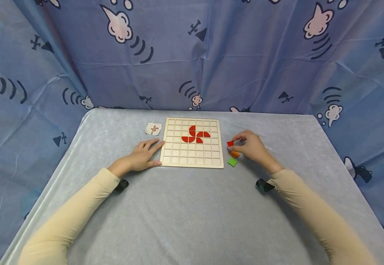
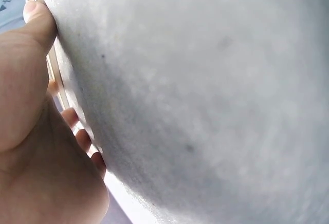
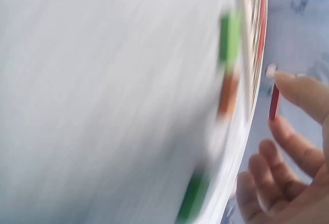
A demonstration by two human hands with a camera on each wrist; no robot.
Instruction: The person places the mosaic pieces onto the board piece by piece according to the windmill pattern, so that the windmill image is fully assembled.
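Observation:
A pale wooden grid board lies on the table, with several red curved pieces forming a pinwheel in its middle. My left hand rests at the board's left edge, thumb and fingers spread and touching it. Off the board's right side, my right hand pinches a thin red tile between thumb and index finger. Beneath that hand lie an orange tile and a light green tile. A darker green tile shows in the right wrist view; the hand hides it from the head view.
A small card with a red pinwheel on a grid lies left of the board. Grey-white cloth covers the table, and a blue patterned curtain hangs behind it. Each wrist carries a small black camera.

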